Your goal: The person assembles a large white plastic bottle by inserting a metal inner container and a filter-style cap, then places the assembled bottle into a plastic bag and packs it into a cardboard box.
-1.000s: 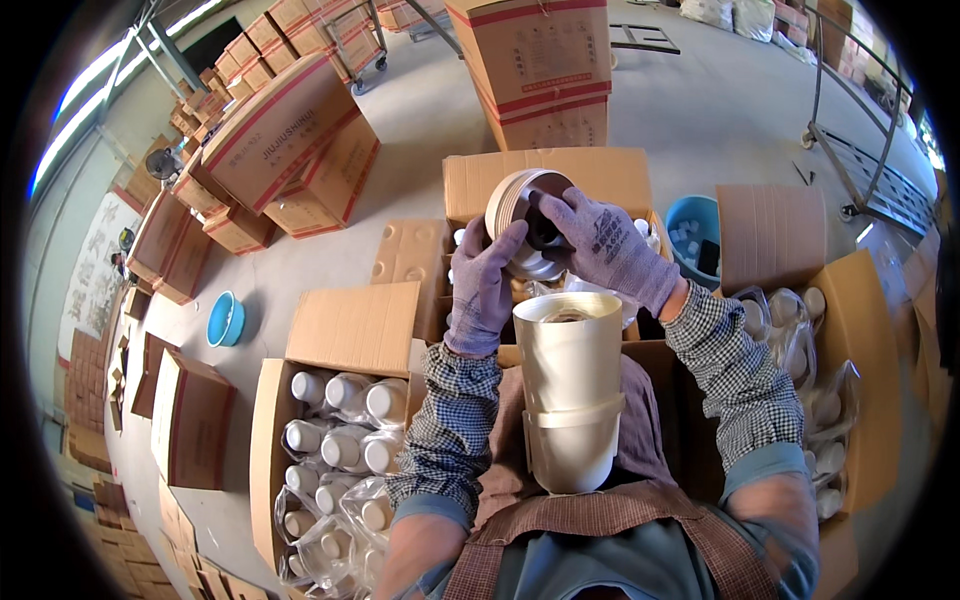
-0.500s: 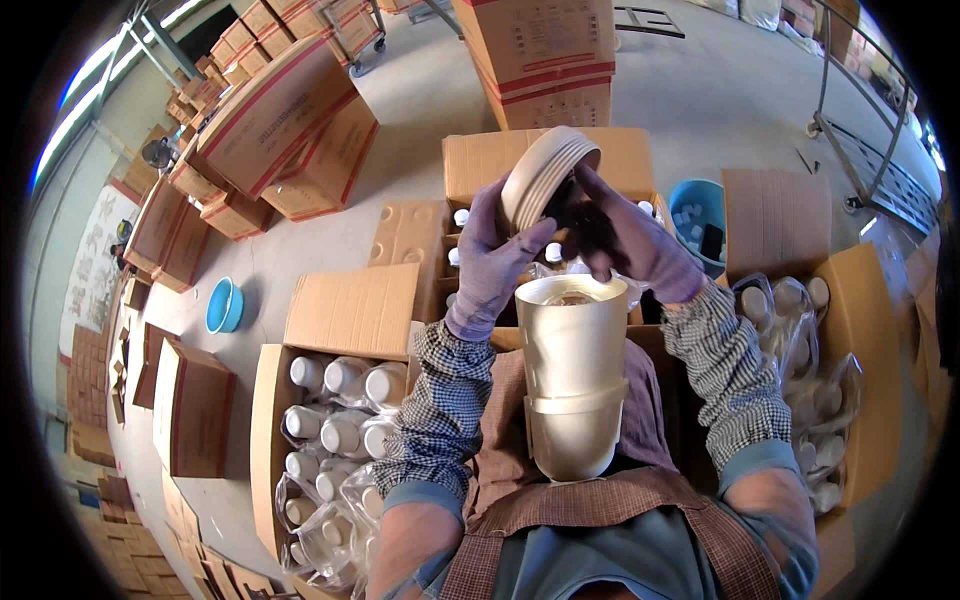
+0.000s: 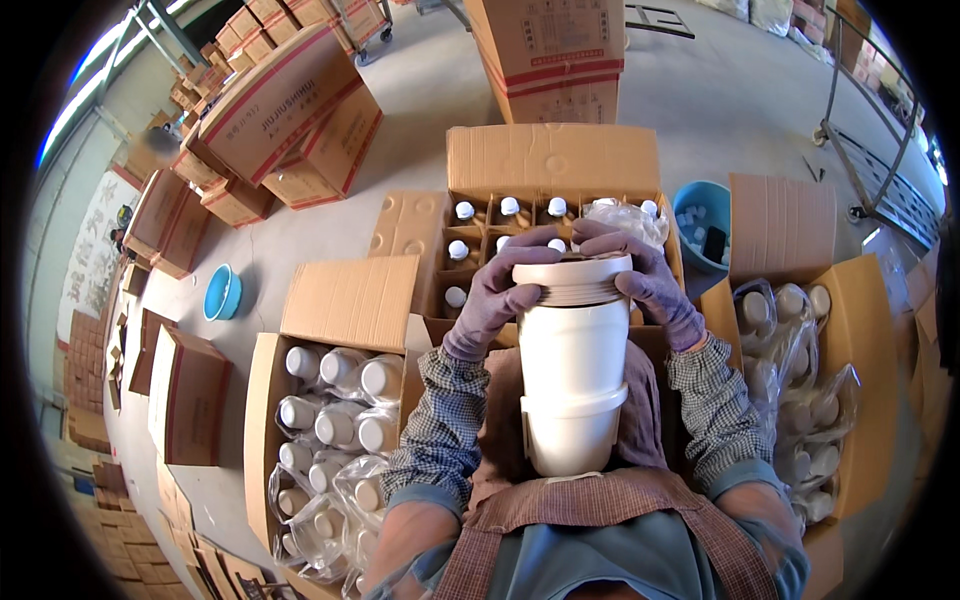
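Observation:
A tall cream-white plastic container (image 3: 572, 375) stands upright in front of me, close to my apron. On its top sits a ribbed, ring-shaped cream lid (image 3: 578, 282), gripped from both sides. My left hand (image 3: 495, 300), in a purple-grey glove, is closed round the lid's left side, thumb on the ribs. My right hand (image 3: 650, 280), gloved alike, closes round the right side with its fingers over the top edge. Just beyond the hands is an open divided carton (image 3: 552, 160) holding several white-capped bottles (image 3: 465, 211) and some clear plastic film (image 3: 640, 222).
Open cartons of white-capped bottles in plastic film flank me: a left carton (image 3: 262, 440) and a right carton (image 3: 868, 370). A blue tub (image 3: 690, 190) with white caps stands back right, a smaller blue basin (image 3: 223, 292) left. Stacked boxes (image 3: 550, 60) and a metal trolley (image 3: 870, 180) stand farther off.
Both hands have come down with the lid, from tilted above the container to level on its top. The bottles in the far carton show more now.

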Demonstrator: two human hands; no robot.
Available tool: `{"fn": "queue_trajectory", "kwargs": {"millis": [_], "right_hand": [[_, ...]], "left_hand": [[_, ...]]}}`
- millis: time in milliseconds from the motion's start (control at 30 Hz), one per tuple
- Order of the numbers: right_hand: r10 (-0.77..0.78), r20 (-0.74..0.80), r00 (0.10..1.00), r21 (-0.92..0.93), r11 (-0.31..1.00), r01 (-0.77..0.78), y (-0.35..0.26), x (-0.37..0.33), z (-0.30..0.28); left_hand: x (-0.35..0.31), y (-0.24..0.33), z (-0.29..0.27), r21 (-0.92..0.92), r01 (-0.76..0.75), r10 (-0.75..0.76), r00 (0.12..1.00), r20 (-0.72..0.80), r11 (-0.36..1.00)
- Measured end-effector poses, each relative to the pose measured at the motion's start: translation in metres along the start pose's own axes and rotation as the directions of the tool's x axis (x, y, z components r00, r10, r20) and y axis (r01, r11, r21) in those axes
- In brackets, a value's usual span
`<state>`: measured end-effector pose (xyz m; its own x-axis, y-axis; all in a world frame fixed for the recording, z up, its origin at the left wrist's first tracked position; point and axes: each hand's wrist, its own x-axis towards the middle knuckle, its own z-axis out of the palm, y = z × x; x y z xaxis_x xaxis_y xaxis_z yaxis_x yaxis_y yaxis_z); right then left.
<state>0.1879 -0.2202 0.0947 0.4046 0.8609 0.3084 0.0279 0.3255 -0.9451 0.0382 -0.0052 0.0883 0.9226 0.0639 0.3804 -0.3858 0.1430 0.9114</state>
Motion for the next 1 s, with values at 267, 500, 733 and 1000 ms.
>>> {"fn": "queue_trajectory", "kwargs": {"millis": [267,500,733,1000], "right_hand": [[-0.034,0.051,0.998,-0.016,0.999,0.035,0.004,0.003,-0.006],[-0.025,0.039,0.999,-0.030,0.999,0.026,0.008,-0.002,-0.004],[-0.278,0.009,0.961,-0.754,0.629,0.189,-0.045,0.001,0.060],[0.121,-0.363,0.924,0.034,0.993,-0.117,-0.002,-0.007,0.019]], "left_hand": [[0.002,-0.011,-0.006,-0.016,-0.088,0.088,0.996,0.005,0.996],[-0.008,-0.019,0.001,0.008,-0.083,0.083,0.995,-0.045,0.997],[0.001,-0.055,0.015,-0.630,-0.036,-0.115,0.974,-0.197,0.775],[-0.002,-0.004,0.032,0.244,-0.127,0.194,0.942,-0.273,0.961]]}}
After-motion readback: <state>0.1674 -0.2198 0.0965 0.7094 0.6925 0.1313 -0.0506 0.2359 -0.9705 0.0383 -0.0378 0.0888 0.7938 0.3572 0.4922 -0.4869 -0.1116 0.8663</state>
